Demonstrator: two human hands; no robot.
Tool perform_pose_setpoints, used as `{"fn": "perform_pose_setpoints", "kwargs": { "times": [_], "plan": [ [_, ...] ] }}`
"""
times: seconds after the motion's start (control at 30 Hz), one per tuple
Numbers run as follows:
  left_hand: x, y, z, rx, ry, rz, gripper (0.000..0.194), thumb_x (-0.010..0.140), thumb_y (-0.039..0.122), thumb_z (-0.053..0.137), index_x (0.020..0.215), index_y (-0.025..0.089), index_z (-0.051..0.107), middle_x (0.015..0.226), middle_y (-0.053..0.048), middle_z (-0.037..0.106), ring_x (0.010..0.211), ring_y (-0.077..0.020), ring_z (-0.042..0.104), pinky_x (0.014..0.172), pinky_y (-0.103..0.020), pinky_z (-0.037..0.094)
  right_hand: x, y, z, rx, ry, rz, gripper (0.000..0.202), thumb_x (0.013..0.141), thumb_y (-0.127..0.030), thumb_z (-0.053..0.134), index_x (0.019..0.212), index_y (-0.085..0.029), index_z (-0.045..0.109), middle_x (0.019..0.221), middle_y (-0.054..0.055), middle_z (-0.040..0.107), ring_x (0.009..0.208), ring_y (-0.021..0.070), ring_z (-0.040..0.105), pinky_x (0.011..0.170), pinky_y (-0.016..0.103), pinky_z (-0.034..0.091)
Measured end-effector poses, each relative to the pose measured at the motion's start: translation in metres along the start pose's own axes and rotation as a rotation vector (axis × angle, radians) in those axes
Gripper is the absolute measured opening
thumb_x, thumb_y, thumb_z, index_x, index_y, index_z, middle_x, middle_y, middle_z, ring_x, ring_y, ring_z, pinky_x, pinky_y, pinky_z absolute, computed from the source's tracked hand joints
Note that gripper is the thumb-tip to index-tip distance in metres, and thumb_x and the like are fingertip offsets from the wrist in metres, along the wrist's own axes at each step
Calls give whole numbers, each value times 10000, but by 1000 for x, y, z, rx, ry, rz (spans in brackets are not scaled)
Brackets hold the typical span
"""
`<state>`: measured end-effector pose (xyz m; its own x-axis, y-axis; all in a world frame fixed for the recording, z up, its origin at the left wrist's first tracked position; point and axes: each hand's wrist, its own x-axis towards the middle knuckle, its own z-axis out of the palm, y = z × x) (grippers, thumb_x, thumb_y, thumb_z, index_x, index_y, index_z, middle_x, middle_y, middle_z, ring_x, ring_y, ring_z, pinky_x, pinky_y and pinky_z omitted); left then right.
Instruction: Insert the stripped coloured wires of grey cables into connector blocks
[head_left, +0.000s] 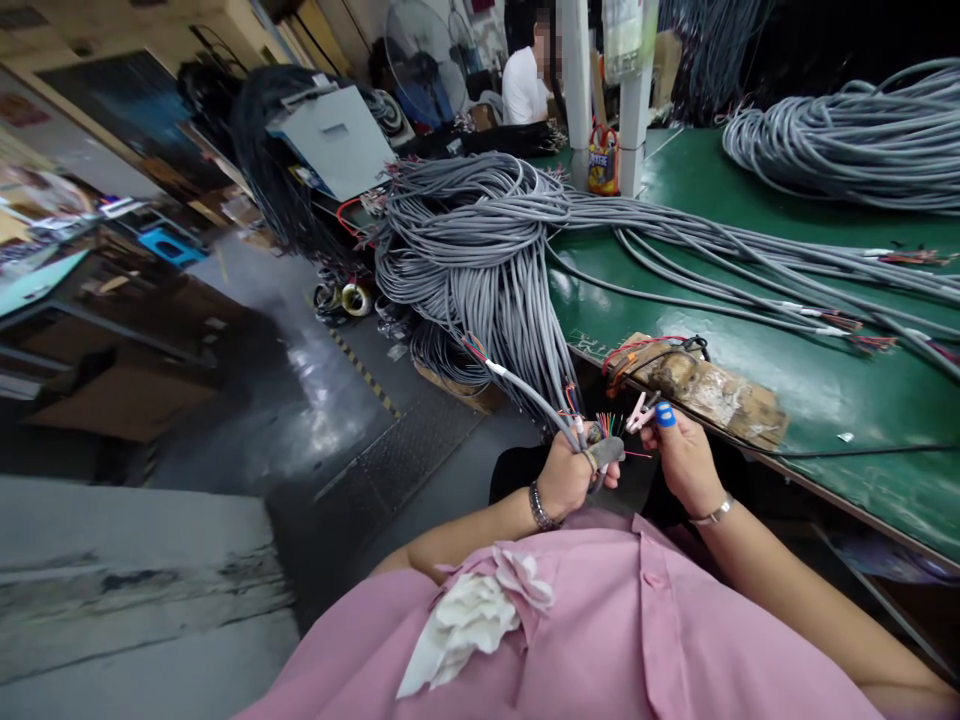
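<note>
Left hand [574, 470] closed around grey cables [531, 388], coloured wires [609, 424] fanned out of the grip; right hand [686, 465] pinches a pale pink clip [638, 413] just beside them, at three o'clock. From there, a wooden block [724, 396] rests on the worktop [814, 400] at three o'clock, a cable heap [480, 250] at eleven.

On the counter [690, 270] lies a cable coil [847, 140] at the far right. Left of it is a cable pile [487, 240], hanging over the edge. Nearer, a wooden block [712, 395] lies at the front edge.
</note>
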<state>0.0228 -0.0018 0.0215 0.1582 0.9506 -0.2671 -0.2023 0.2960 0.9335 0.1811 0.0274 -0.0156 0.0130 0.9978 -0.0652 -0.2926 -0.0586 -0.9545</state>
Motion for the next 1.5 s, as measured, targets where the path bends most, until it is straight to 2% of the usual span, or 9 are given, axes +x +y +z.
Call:
{"fn": "perform_pose_setpoints", "kwargs": {
  "times": [0.17,0.27,0.43,0.67,0.83,0.93,1.1,1.3,1.5],
  "plan": [
    [3,-5,1,10,-1,11,382,676,473,713,619,125,567,499,-12,581,382,-94,520,381,-204,396,6,1,8,348,-85,221,388,774,-587,617,786,-207,695,698,24,606,597,129,515,531,248,461],
    [4,-9,1,15,-1,12,363,692,453,710,632,127,564,503,-5,580,384,-89,517,385,-201,405,8,1,11,444,-36,247,317,761,-513,680,833,-206,709,759,27,638,635,121,536,534,216,474],
    [5,-10,1,39,-8,31,348,706,430,705,633,130,544,498,-3,578,382,-82,510,380,-188,400,7,2,11,478,-11,253,293,763,-477,695,857,-200,716,763,21,651,646,114,548,547,197,482],
    [-4,-12,-5,20,3,37,339,709,428,713,670,123,570,502,-4,587,391,-96,528,380,-196,408,3,6,2,545,-124,362,462,800,-641,536,855,-208,689,749,23,640,616,120,543,566,223,482],
    [-10,-15,-11,63,62,126,324,749,428,689,711,130,569,542,-5,610,426,-101,560,415,-204,456,2,-1,-4,500,-227,378,519,817,-678,459,890,-214,678,794,35,636,635,129,543,573,236,475],
    [-8,-10,-10,112,111,211,328,749,434,691,723,138,551,559,-1,619,442,-102,571,435,-210,482,2,-7,-4,448,-264,354,424,815,-600,548,924,-211,675,822,34,628,643,125,533,580,237,472],
    [-3,2,-4,190,171,348,327,743,438,693,726,146,546,547,11,604,439,-95,564,437,-200,484,0,-9,-1,346,-185,249,227,813,-410,658,844,-186,668,706,3,579,606,105,493,563,218,444],
    [7,-3,-1,286,224,441,275,744,392,699,701,158,560,554,8,600,468,-110,585,467,-206,487,2,0,3,386,-154,281,358,815,-536,600,817,-187,678,745,26,631,616,117,530,562,230,463],
    [9,-17,-4,421,223,479,217,759,351,686,729,166,576,588,1,608,529,-119,591,525,-216,485,7,6,7,521,-52,331,288,752,-479,705,878,-220,705,785,9,686,699,122,609,596,207,491]
  ]
}}
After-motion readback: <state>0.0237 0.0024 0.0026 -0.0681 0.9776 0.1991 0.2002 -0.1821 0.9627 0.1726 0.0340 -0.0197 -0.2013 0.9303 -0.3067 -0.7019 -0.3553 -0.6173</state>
